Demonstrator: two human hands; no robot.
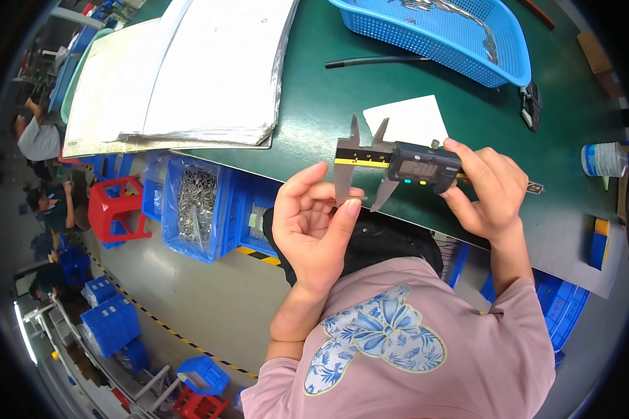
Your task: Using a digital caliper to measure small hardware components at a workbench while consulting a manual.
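Observation:
My right hand (489, 192) grips a digital caliper (405, 164) by its grey display body, thumb near the slider. The caliper's steel jaws point down and stand slightly apart. My left hand (314, 220) is raised next to the lower jaws, thumb and fingers pinched at the jaw tips on something too small to make out. Both hands hover over the near edge of a dark green table (328, 105).
A blue mesh basket (468, 42) holding metal parts sits at the table's far side, with a white card (409, 119), a black rod (374, 61) and a tape roll (602, 159) nearby. Foil-bagged sheets (189, 77) cover the left. Blue bins (196, 206) of screws and a red stool (115, 209) stand below; people sit at left.

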